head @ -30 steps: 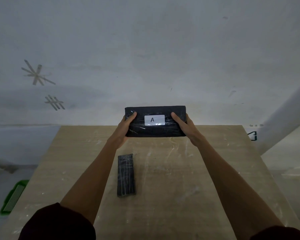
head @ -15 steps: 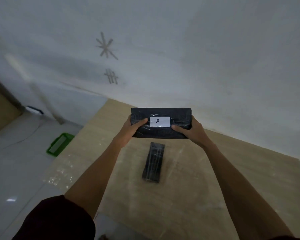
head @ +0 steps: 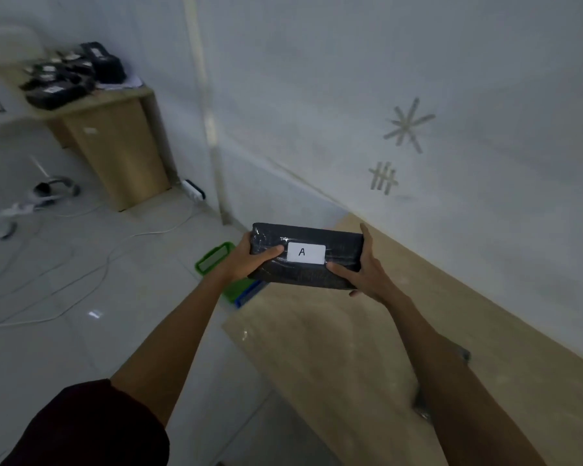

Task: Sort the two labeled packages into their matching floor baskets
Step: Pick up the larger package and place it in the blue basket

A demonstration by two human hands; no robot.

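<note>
Fingers (head: 270, 253) of both outstretched hands around package A (head: 306, 255), level.

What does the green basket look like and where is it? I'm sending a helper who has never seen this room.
Start at the light wooden table along the wall and go to its far left corner. On the tiled floor there, just beyond the left hand, sits the green basket. It is the only bright green thing, with a blue edge beside it.

I see open floor (head: 81, 331) left of the bench (head: 334, 348), crossed only by loose cables (head: 64, 297). The green basket (head: 214, 260) lies just past the bench corner, partly behind my left forearm; the wall (head: 451, 79) closes off the right.
</note>
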